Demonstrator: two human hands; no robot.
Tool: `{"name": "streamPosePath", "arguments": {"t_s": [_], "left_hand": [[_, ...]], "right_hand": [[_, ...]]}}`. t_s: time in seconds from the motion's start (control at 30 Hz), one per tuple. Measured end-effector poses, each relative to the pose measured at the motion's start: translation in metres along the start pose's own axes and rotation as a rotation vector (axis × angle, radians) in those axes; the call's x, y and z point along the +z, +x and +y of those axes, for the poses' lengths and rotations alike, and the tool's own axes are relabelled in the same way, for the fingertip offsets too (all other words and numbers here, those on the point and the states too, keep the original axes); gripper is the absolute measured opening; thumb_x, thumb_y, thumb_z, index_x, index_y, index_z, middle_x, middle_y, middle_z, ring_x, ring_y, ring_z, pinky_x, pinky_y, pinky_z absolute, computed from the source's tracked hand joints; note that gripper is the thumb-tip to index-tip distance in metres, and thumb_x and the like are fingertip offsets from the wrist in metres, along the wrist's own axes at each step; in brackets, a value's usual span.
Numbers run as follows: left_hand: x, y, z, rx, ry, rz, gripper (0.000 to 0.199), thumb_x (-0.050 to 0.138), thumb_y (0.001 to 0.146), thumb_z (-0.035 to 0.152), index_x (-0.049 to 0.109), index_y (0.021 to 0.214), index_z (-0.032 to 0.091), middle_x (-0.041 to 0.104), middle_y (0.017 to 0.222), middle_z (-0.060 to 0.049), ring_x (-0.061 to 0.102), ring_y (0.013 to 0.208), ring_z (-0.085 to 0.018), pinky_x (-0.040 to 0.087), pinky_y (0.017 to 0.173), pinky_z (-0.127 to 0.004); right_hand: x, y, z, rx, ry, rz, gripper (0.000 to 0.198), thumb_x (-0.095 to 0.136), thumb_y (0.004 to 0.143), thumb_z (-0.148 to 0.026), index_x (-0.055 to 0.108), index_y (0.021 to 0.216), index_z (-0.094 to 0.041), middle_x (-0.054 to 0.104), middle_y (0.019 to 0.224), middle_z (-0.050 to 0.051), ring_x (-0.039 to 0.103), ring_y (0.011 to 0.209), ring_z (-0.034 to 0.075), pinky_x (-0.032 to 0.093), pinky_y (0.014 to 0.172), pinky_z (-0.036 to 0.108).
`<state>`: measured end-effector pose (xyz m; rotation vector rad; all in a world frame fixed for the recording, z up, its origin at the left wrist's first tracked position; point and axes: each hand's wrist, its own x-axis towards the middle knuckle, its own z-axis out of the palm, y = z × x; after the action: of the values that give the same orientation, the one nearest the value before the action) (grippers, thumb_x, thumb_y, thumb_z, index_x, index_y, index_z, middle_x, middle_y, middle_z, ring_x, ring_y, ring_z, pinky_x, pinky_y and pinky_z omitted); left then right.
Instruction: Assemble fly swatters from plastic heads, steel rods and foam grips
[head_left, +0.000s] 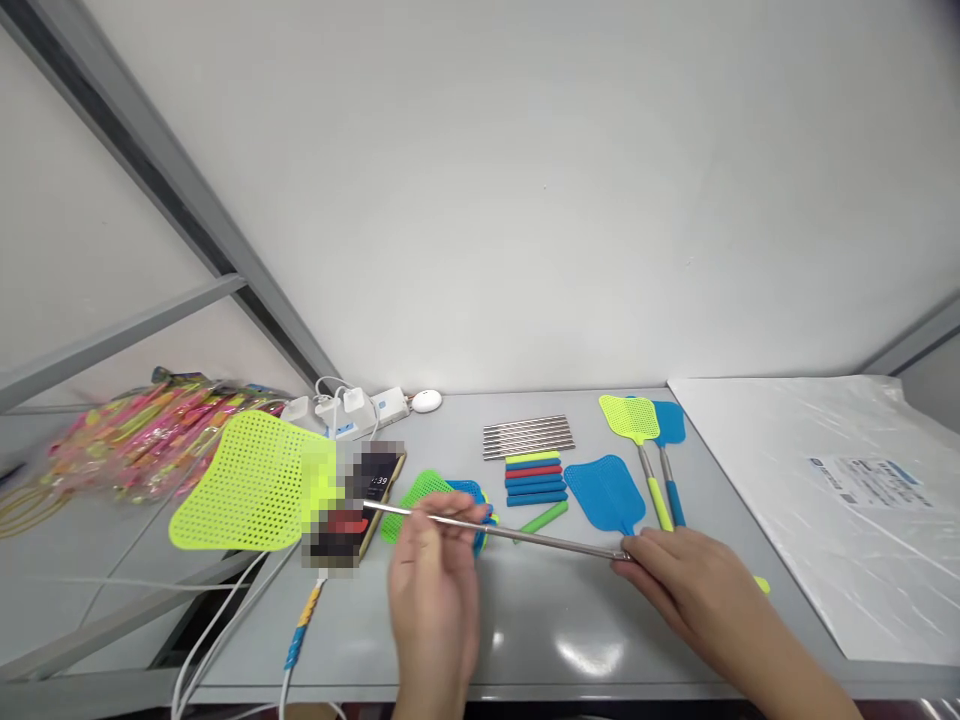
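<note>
A yellow-green fly swatter [247, 485] with a long drawn-out metal rod lies across both hands, its perforated head over to the left. My left hand [435, 600] is closed around the middle of the rod, thumb uppermost. At the rod's right end, my right hand [690, 580] grips the swatter and covers most of its handle. Just behind my right hand is a blue swatter head [606, 492]. A green swatter head [421, 497] and a blue one [472, 492] lie partly hidden behind my left hand.
Metal rods [529, 437] lie in a row behind coloured handle sleeves [535, 480]; a loose green sleeve [544, 520] lies nearby. Two swatters [643, 440] rest at back right beside a white plastic bag [795, 480]. Left are a phone [382, 470], a power strip [390, 403], cables and bagged items [150, 430].
</note>
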<state>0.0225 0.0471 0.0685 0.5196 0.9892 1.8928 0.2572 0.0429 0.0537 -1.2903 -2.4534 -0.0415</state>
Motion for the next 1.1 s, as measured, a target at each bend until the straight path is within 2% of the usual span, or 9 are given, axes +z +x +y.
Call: {"name": "streamPosePath", "arguments": {"t_s": [0.1,0.23,0.4,0.57,0.67,0.87,0.93,1.03,1.1], "left_hand": [[0.015,-0.020,-0.022,-0.174,0.101,-0.238,0.033,0.054,0.093,0.044,0.069,0.090,0.015,0.069,0.091,-0.009,0.066,0.086,-0.021,0.050,0.084,-0.033],[0.023,-0.034,-0.036,-0.210,0.105,-0.330,0.034,0.051,0.094,0.043,0.069,0.085,0.016,0.069,0.091,-0.009,0.065,0.092,-0.022,0.048,0.090,-0.036],[0.018,-0.023,-0.022,-0.110,0.054,-0.249,0.028,0.052,0.094,0.041,0.064,0.080,0.018,0.066,0.080,-0.004,0.065,0.083,-0.020,0.051,0.084,-0.034],[0.015,0.001,0.007,0.059,-0.040,-0.089,0.028,0.054,0.092,0.041,0.060,0.078,0.018,0.059,0.072,0.001,0.062,0.070,-0.015,0.056,0.077,-0.033],[0.012,0.019,0.018,0.088,-0.074,-0.042,0.029,0.058,0.090,0.042,0.060,0.075,0.017,0.058,0.071,0.002,0.060,0.067,-0.014,0.057,0.074,-0.032],[0.022,0.039,0.001,0.041,-0.135,0.031,0.029,0.063,0.086,0.046,0.066,0.084,0.018,0.066,0.077,0.000,0.065,0.069,-0.015,0.057,0.080,-0.038],[0.033,0.027,-0.016,0.010,-0.098,-0.027,0.030,0.064,0.085,0.048,0.067,0.088,0.018,0.069,0.081,-0.002,0.068,0.074,-0.018,0.055,0.083,-0.040],[0.048,0.000,-0.040,-0.229,0.003,-0.270,0.033,0.060,0.088,0.047,0.067,0.090,0.015,0.072,0.087,-0.009,0.070,0.082,-0.023,0.053,0.086,-0.042],[0.053,-0.011,-0.048,-0.255,0.003,-0.317,0.039,0.054,0.090,0.051,0.066,0.086,0.014,0.073,0.083,-0.011,0.070,0.083,-0.025,0.052,0.087,-0.044]], "right_hand": [[0.003,0.008,-0.004,-0.006,-0.028,0.041,0.025,0.038,0.101,-0.033,0.058,0.094,-0.022,0.057,0.070,-0.001,0.056,0.061,0.016,0.029,0.057,0.029],[0.005,0.016,-0.011,-0.030,-0.054,0.041,0.021,0.035,0.102,-0.029,0.055,0.105,-0.023,0.056,0.071,-0.002,0.054,0.059,0.016,0.025,0.054,0.029],[-0.002,0.006,0.004,-0.031,-0.051,0.002,0.021,0.038,0.101,-0.030,0.052,0.088,-0.023,0.055,0.069,-0.002,0.051,0.058,0.016,0.024,0.055,0.029],[-0.003,-0.025,0.048,-0.020,-0.082,0.047,0.021,0.037,0.101,-0.026,0.052,0.086,-0.021,0.055,0.069,-0.001,0.048,0.058,0.015,0.027,0.058,0.028],[-0.001,-0.044,0.074,-0.001,-0.146,0.088,0.022,0.038,0.100,-0.023,0.052,0.084,-0.020,0.053,0.066,-0.001,0.046,0.058,0.015,0.027,0.058,0.028],[0.000,-0.053,0.095,0.068,-0.171,0.177,0.024,0.043,0.100,-0.034,0.055,0.084,-0.019,0.054,0.068,0.000,0.048,0.059,0.015,0.031,0.059,0.027],[0.001,-0.045,0.087,0.070,-0.157,0.190,0.026,0.042,0.100,-0.035,0.056,0.085,-0.019,0.054,0.067,0.000,0.048,0.058,0.015,0.031,0.058,0.027],[0.004,-0.029,0.067,0.040,-0.132,0.194,0.028,0.039,0.101,-0.035,0.056,0.085,-0.019,0.056,0.067,0.000,0.052,0.059,0.015,0.032,0.057,0.027],[0.005,-0.020,0.057,0.036,-0.114,0.185,0.030,0.037,0.101,-0.035,0.056,0.084,-0.020,0.058,0.068,0.000,0.053,0.059,0.015,0.033,0.056,0.027]]}}
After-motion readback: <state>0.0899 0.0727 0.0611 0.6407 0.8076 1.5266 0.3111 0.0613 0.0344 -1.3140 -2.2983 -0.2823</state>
